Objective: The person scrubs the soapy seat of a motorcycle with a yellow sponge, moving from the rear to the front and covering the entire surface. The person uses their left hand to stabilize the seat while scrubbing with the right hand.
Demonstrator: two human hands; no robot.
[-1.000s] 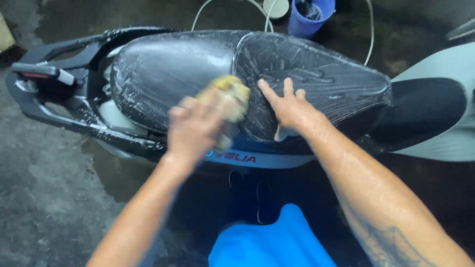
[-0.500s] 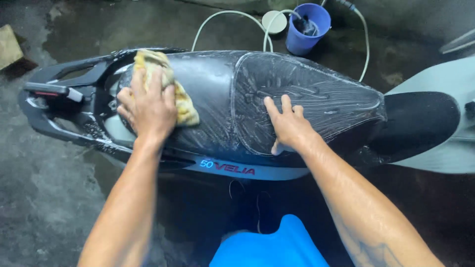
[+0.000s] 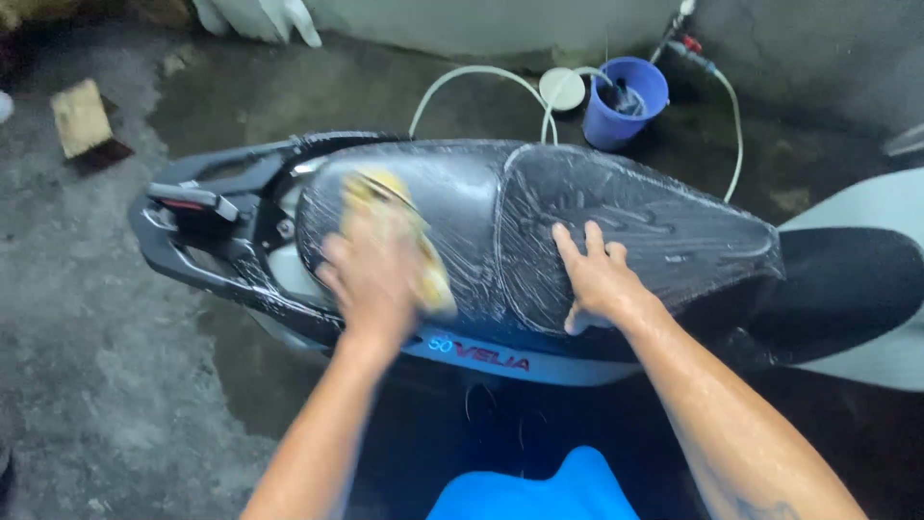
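Note:
A scooter lies across the view, its black seat [image 3: 616, 207] wrapped in wet, soapy plastic film. My left hand [image 3: 373, 274], blurred by motion, presses a yellow sponge [image 3: 404, 231] on the rear half of the seat. Flat on the front half of the seat rests my right hand [image 3: 595, 279], fingers spread, holding nothing. The black rear grab rail [image 3: 207, 217] with its tail light is to the left of the sponge.
A blue bucket [image 3: 626, 101] stands behind the scooter with a round white lid [image 3: 562, 89] beside it and a pale hose [image 3: 462, 82] looping around. A wooden block [image 3: 82, 117] lies on the wet concrete floor at far left. My blue-clad knee [image 3: 539, 486] is below.
My left hand with the sponge went from the seat's middle to its rear end, then came back toward the middle. My right hand stayed planted on the seat.

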